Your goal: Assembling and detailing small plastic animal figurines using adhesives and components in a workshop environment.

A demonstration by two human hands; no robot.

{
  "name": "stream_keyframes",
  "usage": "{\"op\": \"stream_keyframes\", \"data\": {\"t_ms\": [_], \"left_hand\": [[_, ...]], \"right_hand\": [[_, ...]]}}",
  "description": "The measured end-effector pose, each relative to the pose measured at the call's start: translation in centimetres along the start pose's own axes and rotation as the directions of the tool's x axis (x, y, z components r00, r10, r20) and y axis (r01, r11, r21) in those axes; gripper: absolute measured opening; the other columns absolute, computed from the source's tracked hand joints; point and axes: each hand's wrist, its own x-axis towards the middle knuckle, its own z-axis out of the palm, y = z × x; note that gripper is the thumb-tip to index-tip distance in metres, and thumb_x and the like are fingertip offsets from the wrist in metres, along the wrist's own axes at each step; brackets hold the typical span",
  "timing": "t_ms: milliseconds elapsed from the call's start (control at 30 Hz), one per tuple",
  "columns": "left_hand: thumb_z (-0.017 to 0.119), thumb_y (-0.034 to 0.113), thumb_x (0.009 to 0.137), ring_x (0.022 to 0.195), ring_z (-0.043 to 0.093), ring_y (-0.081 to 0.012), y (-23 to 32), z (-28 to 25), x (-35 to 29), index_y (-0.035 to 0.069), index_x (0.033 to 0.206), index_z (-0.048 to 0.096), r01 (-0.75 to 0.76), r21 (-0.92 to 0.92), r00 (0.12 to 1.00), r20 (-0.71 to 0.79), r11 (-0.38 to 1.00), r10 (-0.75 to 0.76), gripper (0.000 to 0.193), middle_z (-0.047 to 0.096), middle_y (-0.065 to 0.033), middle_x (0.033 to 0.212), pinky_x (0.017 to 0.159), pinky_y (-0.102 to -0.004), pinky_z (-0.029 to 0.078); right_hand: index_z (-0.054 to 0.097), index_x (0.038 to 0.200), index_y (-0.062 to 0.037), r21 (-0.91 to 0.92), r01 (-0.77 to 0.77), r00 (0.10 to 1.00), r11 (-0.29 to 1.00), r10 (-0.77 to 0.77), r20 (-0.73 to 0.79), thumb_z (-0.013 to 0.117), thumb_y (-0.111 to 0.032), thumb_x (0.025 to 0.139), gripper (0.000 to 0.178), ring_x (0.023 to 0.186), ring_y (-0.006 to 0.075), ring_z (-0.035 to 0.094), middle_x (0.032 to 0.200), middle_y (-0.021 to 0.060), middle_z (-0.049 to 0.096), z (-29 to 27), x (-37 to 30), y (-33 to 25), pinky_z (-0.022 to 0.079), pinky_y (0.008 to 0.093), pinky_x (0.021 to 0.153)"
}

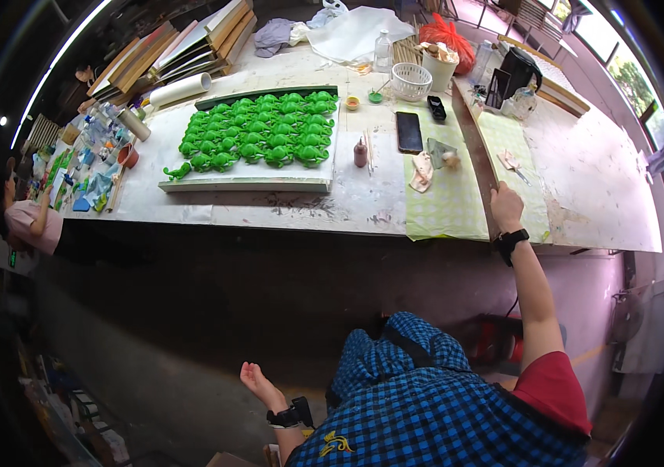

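Low and away from the table, my left hand (261, 385) hangs in the air with loosely bent fingers, holding nothing. My right hand (507, 207) reaches forward to the brown edge strip (478, 148) between two table tops. Its fingers look curled in at that edge; what they hold, if anything, is hidden. Just beyond it lie scissors (515, 166). To its left are a crumpled pinkish cloth (421, 172) and a black phone (409, 131) on a green checked sheet (445, 206). Farther left, rows of bright green turtle-like figures (258, 131) fill a shallow tray (246, 187).
A small brown bottle (360, 152) stands beside thin sticks. Behind are a white basket (411, 82), a clear bottle (382, 51), a red plastic bag (447, 39) and a black jug (520, 70). Another person (32, 222) works at the left end, near many bottles. Stacked boards (207, 39) stand far left.
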Motion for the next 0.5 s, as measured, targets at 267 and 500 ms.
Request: {"op": "stream_keyframes", "data": {"t_ms": [267, 500], "left_hand": [[0.051, 0.009, 0.086, 0.101, 0.046, -0.0157, 1.2, -0.4, -4.0, 0.000, 0.112, 0.046, -0.009, -0.102, 0.996, -0.084, 0.995, 0.000, 0.028, 0.049, -0.0074, 0.108, 0.091, -0.0273, 0.036], [0.053, 0.017, 0.086, 0.099, 0.046, -0.0113, -1.0, -1.1, -5.5, 0.006, 0.113, 0.048, -0.052, -0.086, 0.992, -0.119, 0.995, 0.042, 0.029, 0.050, -0.0024, 0.107, 0.087, -0.0265, 0.033]], "right_hand": [[0.061, 0.084, 0.0013, 0.639, -0.085, 0.996, 0.764, 0.077, 0.040, 0.059, -0.025, 0.081, 0.027, 0.063, 0.0164, 0.052, 0.070, 0.0099, 0.059, -1.7, -3.2, 4.4, 0.042, 0.0296, 0.061], [0.060, 0.100, 0.0020, 0.980, -0.064, 0.961, 0.188, -0.254, 0.112, 0.057, -0.007, 0.082, 0.021, 0.079, 0.0073, 0.054, 0.089, 0.0018, 0.062, -6.6, -12.0, 9.1, 0.042, 0.0207, 0.074]]}}
